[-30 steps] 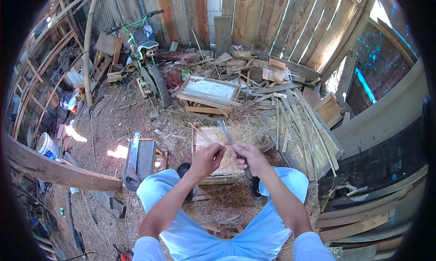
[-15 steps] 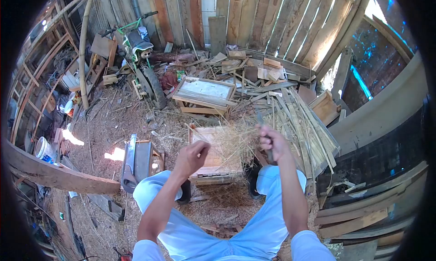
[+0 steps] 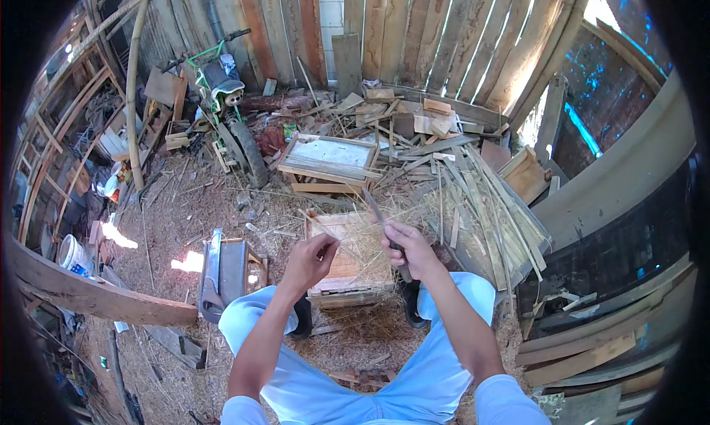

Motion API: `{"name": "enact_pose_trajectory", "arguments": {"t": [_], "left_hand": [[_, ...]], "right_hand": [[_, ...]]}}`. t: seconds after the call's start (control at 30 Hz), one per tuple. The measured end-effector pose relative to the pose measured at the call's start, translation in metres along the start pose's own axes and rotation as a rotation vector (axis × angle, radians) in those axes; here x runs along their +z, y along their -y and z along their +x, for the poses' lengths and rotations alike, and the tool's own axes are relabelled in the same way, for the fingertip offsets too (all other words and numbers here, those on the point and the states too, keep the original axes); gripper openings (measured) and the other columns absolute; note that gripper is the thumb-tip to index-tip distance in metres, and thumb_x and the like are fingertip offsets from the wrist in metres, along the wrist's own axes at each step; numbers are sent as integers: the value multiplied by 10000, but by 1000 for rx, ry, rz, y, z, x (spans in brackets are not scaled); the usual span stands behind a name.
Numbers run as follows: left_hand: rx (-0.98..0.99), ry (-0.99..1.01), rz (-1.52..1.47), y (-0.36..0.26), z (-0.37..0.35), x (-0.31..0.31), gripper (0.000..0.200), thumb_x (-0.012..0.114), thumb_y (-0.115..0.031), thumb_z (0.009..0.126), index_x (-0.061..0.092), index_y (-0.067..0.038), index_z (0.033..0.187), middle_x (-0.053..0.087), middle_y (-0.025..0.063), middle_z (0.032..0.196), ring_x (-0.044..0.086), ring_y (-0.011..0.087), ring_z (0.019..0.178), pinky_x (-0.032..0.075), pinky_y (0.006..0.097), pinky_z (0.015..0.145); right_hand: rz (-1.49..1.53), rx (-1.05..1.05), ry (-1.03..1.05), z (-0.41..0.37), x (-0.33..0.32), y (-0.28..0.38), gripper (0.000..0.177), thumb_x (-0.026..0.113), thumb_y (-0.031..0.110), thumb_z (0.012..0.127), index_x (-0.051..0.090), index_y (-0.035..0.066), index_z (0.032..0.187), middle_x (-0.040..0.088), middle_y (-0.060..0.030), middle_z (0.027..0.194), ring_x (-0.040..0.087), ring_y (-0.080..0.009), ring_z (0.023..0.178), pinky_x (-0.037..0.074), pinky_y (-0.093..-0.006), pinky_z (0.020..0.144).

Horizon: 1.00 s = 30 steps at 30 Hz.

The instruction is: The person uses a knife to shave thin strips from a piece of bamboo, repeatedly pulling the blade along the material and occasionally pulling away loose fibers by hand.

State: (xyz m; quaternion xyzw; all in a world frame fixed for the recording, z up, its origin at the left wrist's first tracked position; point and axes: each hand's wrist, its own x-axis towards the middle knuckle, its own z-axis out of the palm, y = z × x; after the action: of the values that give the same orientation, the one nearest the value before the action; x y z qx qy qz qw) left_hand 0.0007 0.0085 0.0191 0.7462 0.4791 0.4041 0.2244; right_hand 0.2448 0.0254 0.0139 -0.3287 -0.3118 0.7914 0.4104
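Observation:
My right hand (image 3: 414, 252) is wrapped round the dark handle of a knife (image 3: 374, 207). Its blade points up and away, leaning left. My left hand (image 3: 309, 264) is closed in a pinch at the left side of a low wooden box (image 3: 347, 283). Whatever lies between those fingertips is too small to make out. Thin, straw-like shavings (image 3: 364, 245) are heaped on the box between both hands. The box stands on the ground between my feet.
A handsaw (image 3: 211, 277) lies on a small dark-topped stool (image 3: 235, 268) by my left knee. Ahead are a wooden frame (image 3: 329, 155), a small motorbike (image 3: 235, 122) and scrap wood (image 3: 436, 122). Long wooden strips (image 3: 495, 218) lie to the right; a white bucket (image 3: 74, 253) stands far left.
My right hand has moved left and slightly down with the knife, closer to my left hand. The left hand stays nearly in place, and the view has shifted slightly.

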Motion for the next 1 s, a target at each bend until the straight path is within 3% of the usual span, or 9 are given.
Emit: {"name": "enact_pose_trajectory", "arguments": {"t": [0.27,0.33,0.37,0.43,0.6,0.7,0.83,0.97,1.0], "left_hand": [[-78,18,-32,8,-2,-18,81,632,-70,834,613,7,817,591,124,623,533,172,483,414,293,468],[-137,51,-19,14,-3,-26,89,624,-77,844,610,8,823,572,91,608,507,120,507,400,274,474],[-190,85,-6,16,-4,-28,97,616,-83,854,606,10,828,553,59,593,481,69,531,386,255,480],[-174,48,-49,15,-3,-23,103,624,-96,849,613,6,836,570,78,599,489,88,519,387,265,478],[-69,74,-59,5,2,-4,94,621,-76,836,621,17,851,591,144,631,545,195,499,427,304,492],[-44,132,-30,1,4,3,91,615,-75,836,626,11,861,604,155,662,575,230,523,447,321,508],[-68,162,-82,-3,7,0,88,611,-77,839,617,10,854,594,150,657,553,217,514,436,313,501],[-57,162,-59,3,5,-6,88,610,-72,838,609,14,849,586,148,649,543,207,508,428,311,495],[-47,132,-58,6,3,-9,89,613,-78,841,614,11,844,567,122,613,511,164,497,406,296,483]], "right_hand": [[174,-242,-172,-3,-55,47,333,532,230,936,510,36,1206,478,31,736,377,-27,514,290,-155,394],[323,-441,-290,-9,-71,60,335,522,227,938,503,42,1216,443,47,691,361,-17,499,281,-151,390],[323,-439,-289,-9,-72,59,335,522,227,938,503,42,1216,443,47,691,361,-17,499,281,-151,390],[247,-441,-262,-17,-63,63,347,510,235,942,490,48,1233,425,55,678,349,-9,489,277,-154,386],[-83,-62,-81,-11,-1,16,371,523,231,942,467,67,1271,465,22,725,356,-28,496,292,-158,403],[-150,-8,7,5,14,-13,330,530,224,941,501,53,1222,496,6,748,372,-25,509,296,-161,401],[-109,-22,24,10,4,-3,283,519,214,947,532,37,1167,508,3,755,381,-28,513,298,-161,399],[-29,-165,-172,0,-18,24,239,493,187,952,548,33,1127,492,22,737,382,-24,515,297,-152,398],[-12,-221,-233,-3,-27,33,245,487,189,954,538,35,1137,488,25,735,382,-22,514,295,-151,395]]}}
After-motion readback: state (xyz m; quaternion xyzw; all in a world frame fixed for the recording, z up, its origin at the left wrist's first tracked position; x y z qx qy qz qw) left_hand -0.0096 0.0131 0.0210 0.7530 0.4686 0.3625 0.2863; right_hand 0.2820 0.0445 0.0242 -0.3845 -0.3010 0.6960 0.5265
